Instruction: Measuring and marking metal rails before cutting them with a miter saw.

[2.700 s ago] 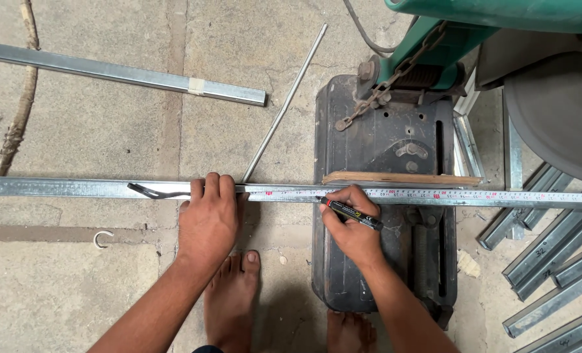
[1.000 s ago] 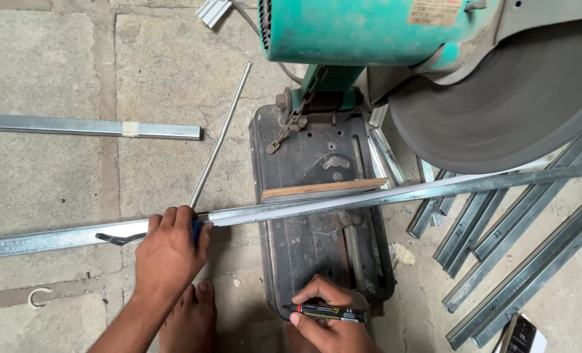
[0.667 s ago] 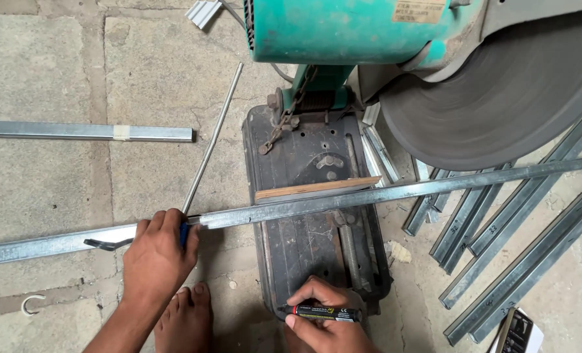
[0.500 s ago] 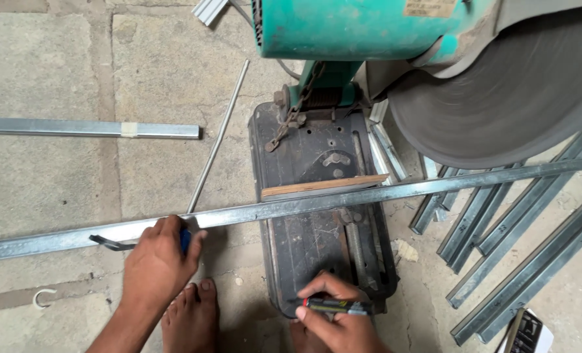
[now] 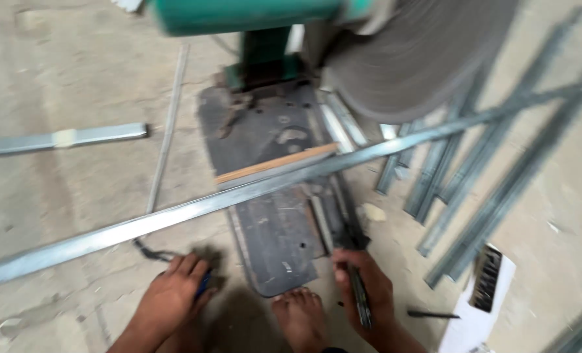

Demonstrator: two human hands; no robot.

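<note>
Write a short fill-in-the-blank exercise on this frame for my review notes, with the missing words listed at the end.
1. The long metal bar lies across the black base of the ____ chop saw.
2. The right hand holds a dark ____.
3. The left hand rests on the ____, just below the bar.
4. A strip of ____ lies on the base beside the bar.

Missing words: green; marker; floor; wood
</note>
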